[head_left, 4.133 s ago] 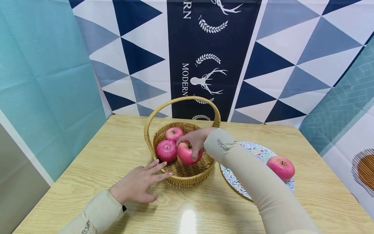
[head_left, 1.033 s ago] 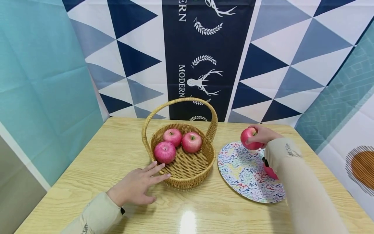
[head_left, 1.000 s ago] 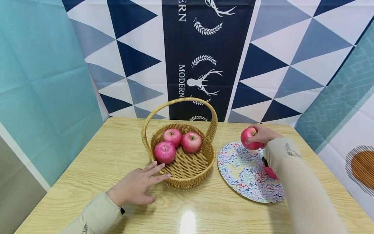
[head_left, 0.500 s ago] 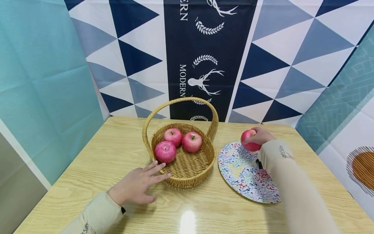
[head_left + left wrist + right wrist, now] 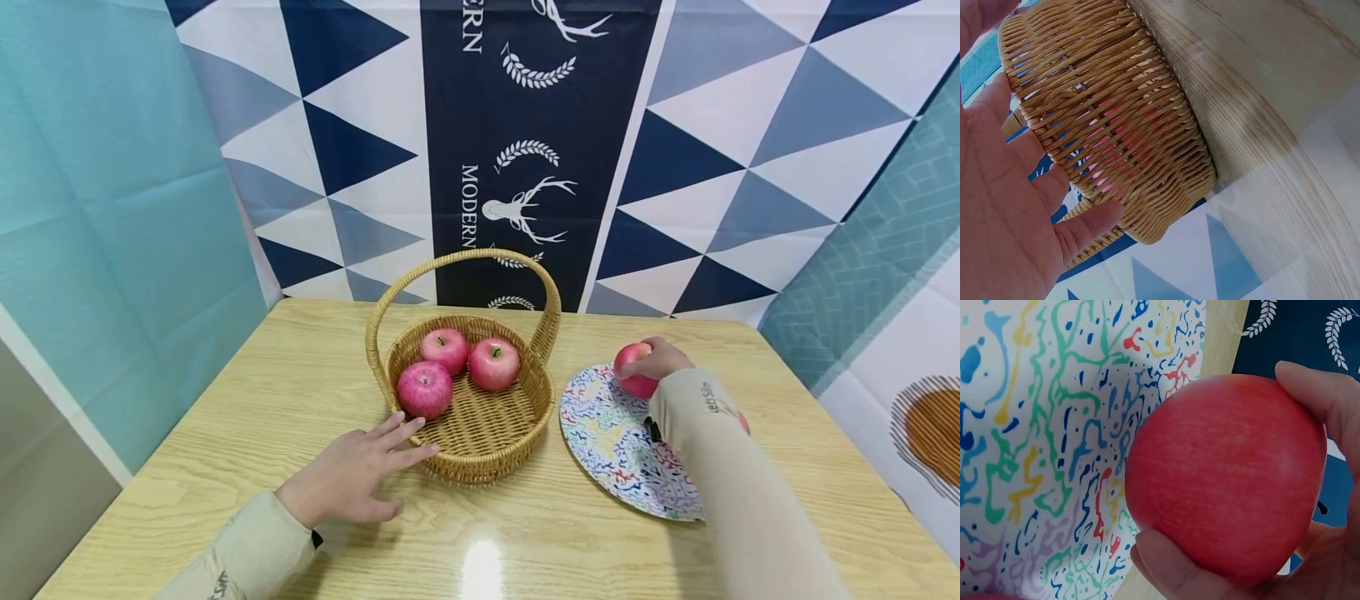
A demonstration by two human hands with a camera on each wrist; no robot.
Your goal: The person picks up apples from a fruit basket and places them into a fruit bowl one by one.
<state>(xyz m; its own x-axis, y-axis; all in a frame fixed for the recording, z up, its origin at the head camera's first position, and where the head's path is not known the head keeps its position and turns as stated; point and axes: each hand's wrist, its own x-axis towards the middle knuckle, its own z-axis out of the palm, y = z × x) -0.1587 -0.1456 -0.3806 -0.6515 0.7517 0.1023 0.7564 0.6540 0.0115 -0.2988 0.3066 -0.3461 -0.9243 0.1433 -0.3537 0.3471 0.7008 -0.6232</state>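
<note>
Red apple [image 5: 1225, 475], one: at the far part of the plate, grasped between the thumb and fingers of the right hand [image 5: 662, 360]; whether it touches the plate cannot be told. Round plate [image 5: 615, 458], multicoloured squiggle pattern, on the table. Second apple [image 5: 744, 422], mostly hidden behind the beige right sleeve [image 5: 750, 500]. Wicker basket [image 5: 480, 460], arched handle, left of the plate, holding three apples [image 5: 425, 390] grouped toward its back and left. Left hand [image 5: 360, 475]: grasping nothing, fingers spread, fingertips at the basket's near-left rim. Wood-grain table [image 5: 270, 392]. Behind: patterned backdrop [image 5: 525, 117], stag and triangle motifs.
</note>
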